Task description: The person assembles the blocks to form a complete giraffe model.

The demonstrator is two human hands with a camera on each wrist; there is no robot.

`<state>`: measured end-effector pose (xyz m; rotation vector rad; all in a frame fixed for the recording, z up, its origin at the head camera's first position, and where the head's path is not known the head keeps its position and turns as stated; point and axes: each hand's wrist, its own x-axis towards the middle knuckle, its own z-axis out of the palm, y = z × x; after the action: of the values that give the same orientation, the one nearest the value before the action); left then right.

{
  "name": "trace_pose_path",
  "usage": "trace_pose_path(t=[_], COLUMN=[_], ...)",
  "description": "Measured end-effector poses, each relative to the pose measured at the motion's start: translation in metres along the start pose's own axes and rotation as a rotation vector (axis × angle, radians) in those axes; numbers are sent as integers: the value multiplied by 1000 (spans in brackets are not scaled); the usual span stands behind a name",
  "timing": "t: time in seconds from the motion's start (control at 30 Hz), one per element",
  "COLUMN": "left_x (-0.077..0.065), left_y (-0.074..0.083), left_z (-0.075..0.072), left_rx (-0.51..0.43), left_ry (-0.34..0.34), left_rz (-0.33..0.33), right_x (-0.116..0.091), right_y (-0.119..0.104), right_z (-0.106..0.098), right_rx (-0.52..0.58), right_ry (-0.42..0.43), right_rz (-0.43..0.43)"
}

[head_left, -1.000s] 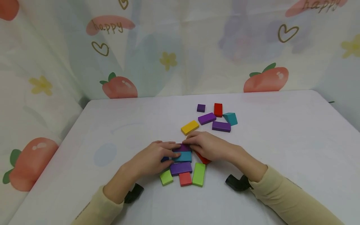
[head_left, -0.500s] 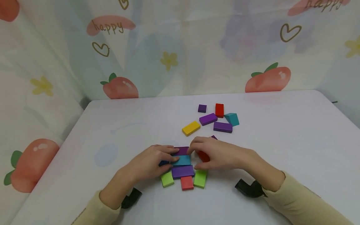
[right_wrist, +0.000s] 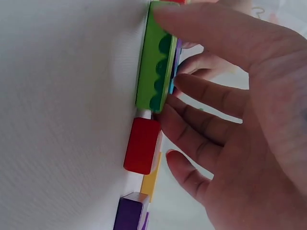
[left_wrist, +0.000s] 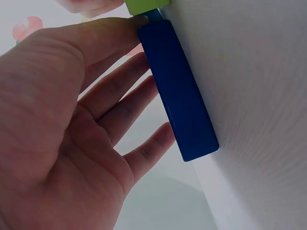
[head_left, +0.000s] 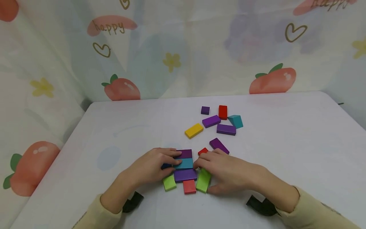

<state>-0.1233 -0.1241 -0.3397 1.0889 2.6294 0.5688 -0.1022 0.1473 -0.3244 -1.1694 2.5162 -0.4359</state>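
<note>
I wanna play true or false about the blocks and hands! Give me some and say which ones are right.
1. The right hand touches the long green block. True.
2. The left hand holds the yellow block. False: the yellow block lies farther off, apart from the left hand.
3. A red block lies between two green ones. True.
4. The sleeves are dark blue. False: the sleeves are pale yellow.

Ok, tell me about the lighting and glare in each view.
Head view: the tabletop is softly lit, without harsh glare; left wrist view: the left hand and blue rectangular block look dim; right wrist view: the right hand looks shaded.
</note>
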Motion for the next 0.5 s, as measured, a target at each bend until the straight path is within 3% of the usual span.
trace_pose_path(t=[0.27, 0.5], left_x=[-1, 0], left_y=[-1, -1], left_z=[2, 2], left_rx=[6, 11], left_ry=[-3, 3], left_rz=[-21, -6], right_x=[3, 4], right_y=[-3, -7], right_z=[4, 12], right_rx=[12, -55], right_ry=[-13, 34], right_rz=[15, 0])
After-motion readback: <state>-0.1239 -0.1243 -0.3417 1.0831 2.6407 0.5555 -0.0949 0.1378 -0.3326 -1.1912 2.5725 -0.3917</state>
